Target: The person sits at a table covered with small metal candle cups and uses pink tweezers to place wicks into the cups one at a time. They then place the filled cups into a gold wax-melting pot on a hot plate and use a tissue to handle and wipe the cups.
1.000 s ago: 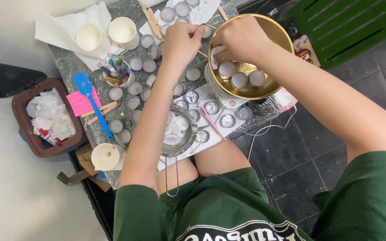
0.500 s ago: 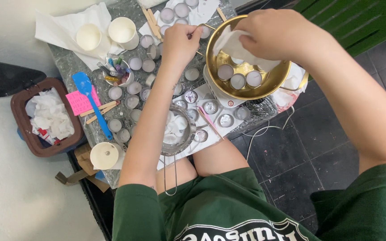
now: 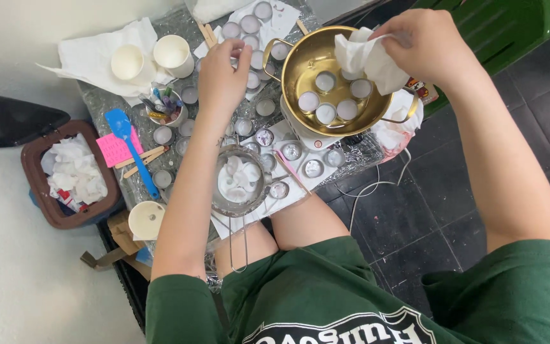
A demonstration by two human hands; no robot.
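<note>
four tealights in gold pot [image 3: 326, 70] | right hand [image 3: 424, 48] pinching tissue [image 3: 367, 60] | left hand [image 3: 224, 79] grip unclear

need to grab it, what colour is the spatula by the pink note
Blue: the spatula lies left of the left arm, clearest in the head view.

Green tee w/ white print, bare arms.

- One view only, from the person's head, looking straight down.
- It sits close above both hands, the low table [image 3: 100, 105], lap and dark floor [image 3: 415, 210].
</note>
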